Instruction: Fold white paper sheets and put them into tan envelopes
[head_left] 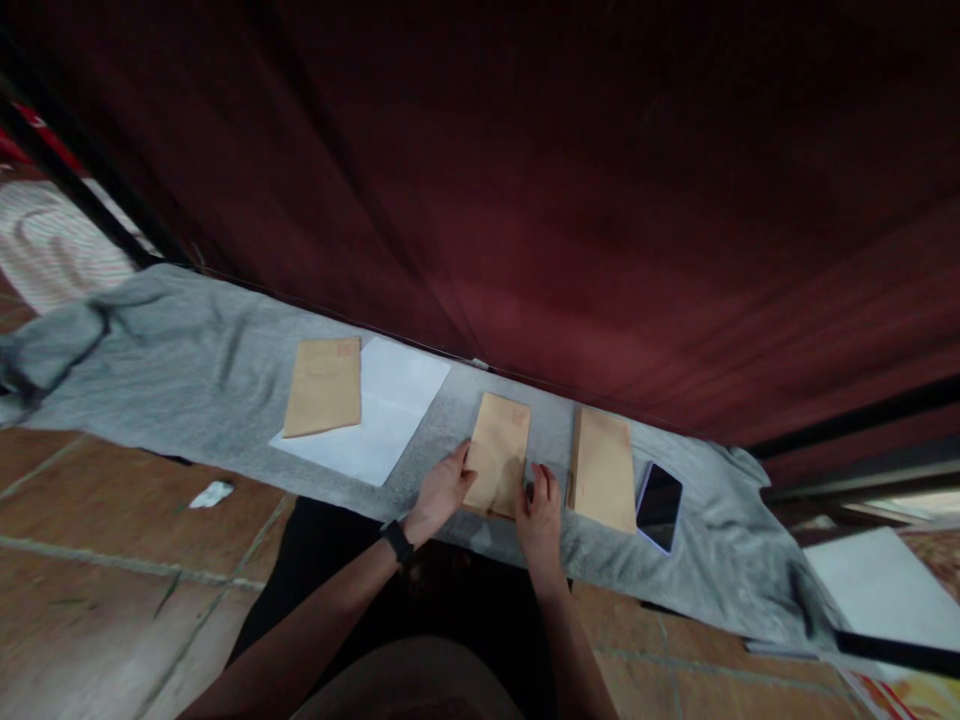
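A brown paper envelope (498, 450) with a small reddish mark near its top right corner lies in front of me on a grey cloth. My left hand (442, 488), with a dark watch on the wrist, grips its left edge. At the lower right edge, my right hand (540, 515) has its fingers bent and its thumb against the paper. Just right of that hand is a thicker stack of brown envelopes (604, 470). Further left, another brown envelope (324, 388) rests partly on a white sheet of paper (394, 405).
A phone (660, 507) lies right of the stack. The grey cloth (187, 350) covers a narrow bench against a dark red panel (525, 200). On the tiled floor (90, 520) is a crumpled white scrap (211, 494). A white board (885, 585) stands at the far right.
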